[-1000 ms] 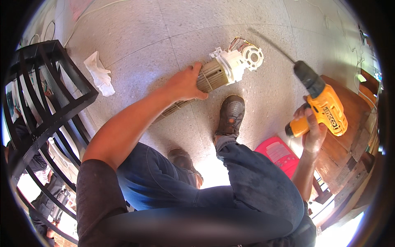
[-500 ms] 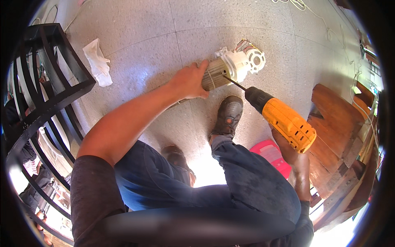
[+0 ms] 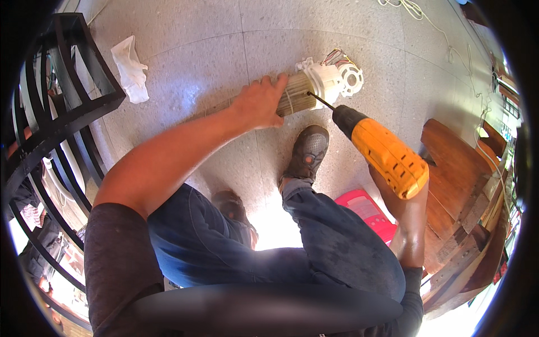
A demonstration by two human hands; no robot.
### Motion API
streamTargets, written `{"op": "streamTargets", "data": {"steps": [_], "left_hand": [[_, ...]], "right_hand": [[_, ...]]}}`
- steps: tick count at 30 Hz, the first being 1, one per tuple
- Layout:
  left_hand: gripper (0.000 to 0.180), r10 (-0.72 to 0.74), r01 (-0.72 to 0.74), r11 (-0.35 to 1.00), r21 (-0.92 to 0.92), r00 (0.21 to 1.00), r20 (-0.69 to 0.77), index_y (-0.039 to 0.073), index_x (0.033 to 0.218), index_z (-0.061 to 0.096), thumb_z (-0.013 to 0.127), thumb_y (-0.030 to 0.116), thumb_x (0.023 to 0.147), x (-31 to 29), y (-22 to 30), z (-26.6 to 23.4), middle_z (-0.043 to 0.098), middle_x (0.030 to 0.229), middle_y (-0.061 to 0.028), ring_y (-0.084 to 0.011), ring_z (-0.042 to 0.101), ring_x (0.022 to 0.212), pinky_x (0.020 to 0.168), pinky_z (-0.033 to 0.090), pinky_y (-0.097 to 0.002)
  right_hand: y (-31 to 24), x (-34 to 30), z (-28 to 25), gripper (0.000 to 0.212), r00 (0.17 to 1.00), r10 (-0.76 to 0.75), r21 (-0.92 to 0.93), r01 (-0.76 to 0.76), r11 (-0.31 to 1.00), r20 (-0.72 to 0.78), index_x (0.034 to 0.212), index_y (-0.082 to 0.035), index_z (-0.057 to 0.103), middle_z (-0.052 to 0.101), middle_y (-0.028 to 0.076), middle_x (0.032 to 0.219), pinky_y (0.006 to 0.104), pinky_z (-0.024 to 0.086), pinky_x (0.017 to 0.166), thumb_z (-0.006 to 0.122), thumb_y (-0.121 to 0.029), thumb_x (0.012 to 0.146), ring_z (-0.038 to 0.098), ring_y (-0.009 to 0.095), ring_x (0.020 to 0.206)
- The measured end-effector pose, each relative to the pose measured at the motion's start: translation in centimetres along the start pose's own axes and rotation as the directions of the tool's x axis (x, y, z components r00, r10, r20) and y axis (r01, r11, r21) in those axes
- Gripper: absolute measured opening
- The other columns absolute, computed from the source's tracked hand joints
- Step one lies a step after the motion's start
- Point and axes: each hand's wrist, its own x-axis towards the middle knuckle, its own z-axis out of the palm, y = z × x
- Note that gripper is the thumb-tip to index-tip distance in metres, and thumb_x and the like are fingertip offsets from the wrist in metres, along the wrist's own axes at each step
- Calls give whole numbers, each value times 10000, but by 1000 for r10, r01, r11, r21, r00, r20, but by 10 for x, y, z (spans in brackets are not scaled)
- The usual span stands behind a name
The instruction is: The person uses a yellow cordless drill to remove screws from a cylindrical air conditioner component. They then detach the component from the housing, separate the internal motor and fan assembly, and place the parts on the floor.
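A long ribbed, grey-beige cylinder (image 3: 296, 95), which looks like the body of a tower fan, lies tilted across the floor. At its right end is a white plastic housing (image 3: 327, 80) with a round slotted ring (image 3: 351, 80) and loose thin wires (image 3: 338, 57). My left hand (image 3: 259, 104) is wrapped over the ribbed body, thumb on the near side. In my right hand (image 3: 387, 188), mostly hidden beneath the tool, is an orange and black power drill (image 3: 387, 154). Its long dark bit (image 3: 321, 100) points to the cylinder, the tip at the ribs near the white housing.
A black slatted metal frame (image 3: 67, 123) stands at the left, beside a crumpled white cloth (image 3: 131, 70). Near my right forearm lies a pink-red plastic case (image 3: 368, 213). Brown wooden boards (image 3: 449, 174) lean at the right. My shoe (image 3: 307, 150) is just below the cylinder.
The view has shifted slightly. The cylinder seems turned a little, its dark slots now less visible. The drill keeps its bit tip at the cylinder, and my left hand keeps its grip.
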Motion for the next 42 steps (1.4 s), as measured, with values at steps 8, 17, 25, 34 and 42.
{"op": "streamTargets", "data": {"steps": [8,17,25,34,42], "left_hand": [[1063,12,-10,998,-62,1000,29,78,1581,351,952,305,734,-1,-2,-7,626,1260,-328,-485,693,1147,977,593,-537],[1064,1,4,997,-80,998,62,92,1601,344,948,311,752,-1,-1,-12,623,1287,-318,-477,688,1172,991,592,-528],[1084,0,4,999,-54,997,73,93,1604,341,958,323,744,0,0,-11,618,1304,-318,-471,689,1182,989,600,-521],[1066,6,-4,999,-43,999,34,92,1593,350,959,313,746,0,-1,-7,631,1282,-322,-488,703,1153,977,609,-524],[1045,-1,6,995,-96,999,51,88,1581,362,955,300,748,-2,0,-8,632,1277,-326,-477,708,1150,980,609,-516]], "right_hand": [[-9,32,3,286,998,-54,27,53,998,32,1218,-7,778,816,67,1066,297,592,842,844,-78,949,752,124,926],[-13,35,-2,278,993,-107,-76,110,991,44,1220,-22,781,804,40,1028,298,586,829,847,-108,964,734,107,913],[-10,35,0,268,996,-82,7,82,997,45,1212,-25,782,806,49,1019,301,582,833,842,-97,961,742,125,908],[-13,45,-1,270,995,-80,59,76,995,61,1218,-29,777,799,37,1005,302,582,823,839,-110,968,734,122,902],[-12,39,-4,275,993,-96,-85,101,991,61,1216,-19,777,803,33,1018,289,578,827,842,-112,966,721,100,896]]}}
